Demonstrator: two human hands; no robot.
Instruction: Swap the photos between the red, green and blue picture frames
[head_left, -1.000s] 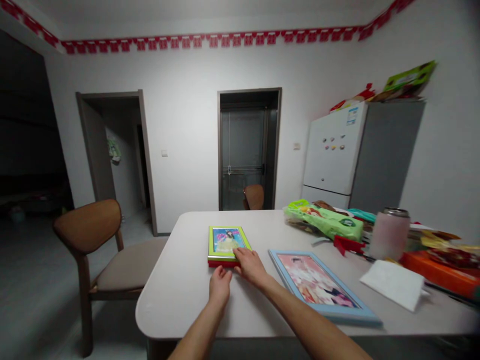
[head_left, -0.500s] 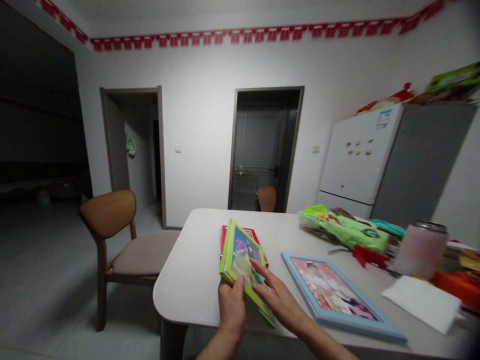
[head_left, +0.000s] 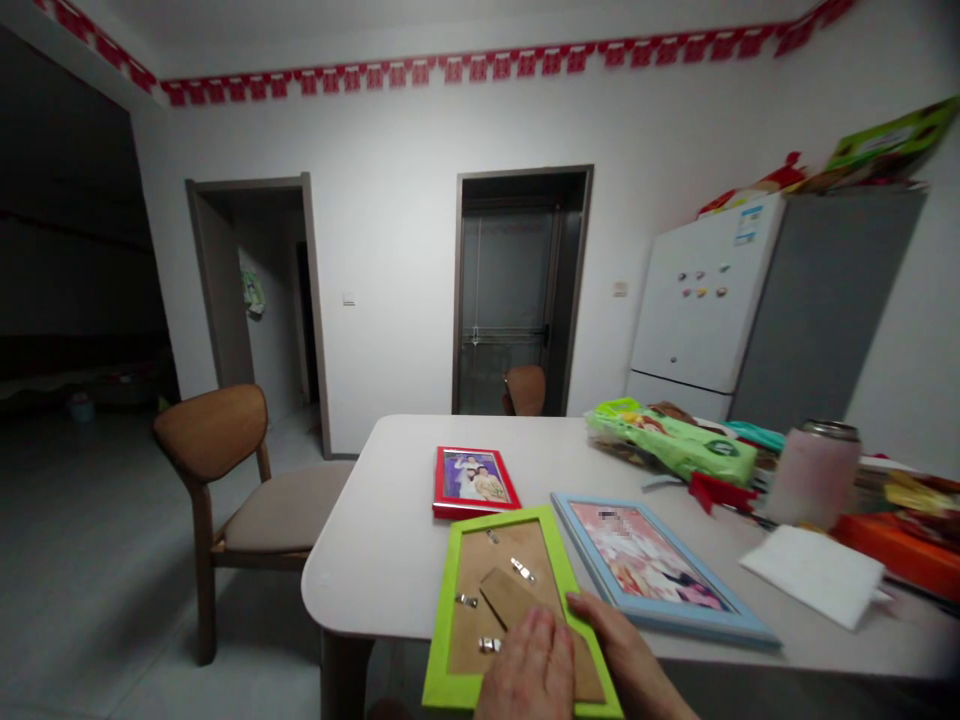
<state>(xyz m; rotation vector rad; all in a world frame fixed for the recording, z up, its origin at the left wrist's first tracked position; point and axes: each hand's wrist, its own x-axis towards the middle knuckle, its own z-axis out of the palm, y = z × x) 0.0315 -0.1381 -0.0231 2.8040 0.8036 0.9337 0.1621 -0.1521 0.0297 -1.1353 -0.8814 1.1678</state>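
Observation:
A green photo frame [head_left: 442, 620] is tilted over the table's front edge, its brown backing board toward me. Metal clips and a folded-flat stand show on the back. My right hand [head_left: 626, 655] grips its right edge, thumb at the rim. My left hand [head_left: 529, 665] lies on the lower part of the backing, fingers together and laid flat over the stand; its thumb is hidden. Beyond it, a red photo frame [head_left: 439, 485] rests face up on the table. Right of my hands lies a light-blue photo frame [head_left: 600, 575], also face up.
On the right of the white table [head_left: 360, 560] are a green snack bag [head_left: 682, 445], a pink jar [head_left: 814, 480], a white folded sheet [head_left: 814, 575] and an orange box [head_left: 907, 555]. A wooden chair [head_left: 217, 430] stands left. A fridge [head_left: 697, 300] stands behind.
The green frame has been turned from its picture side to its back and brought nearer, uncovering the red frame. My left hand has moved onto the backing; my right hand now holds the edge.

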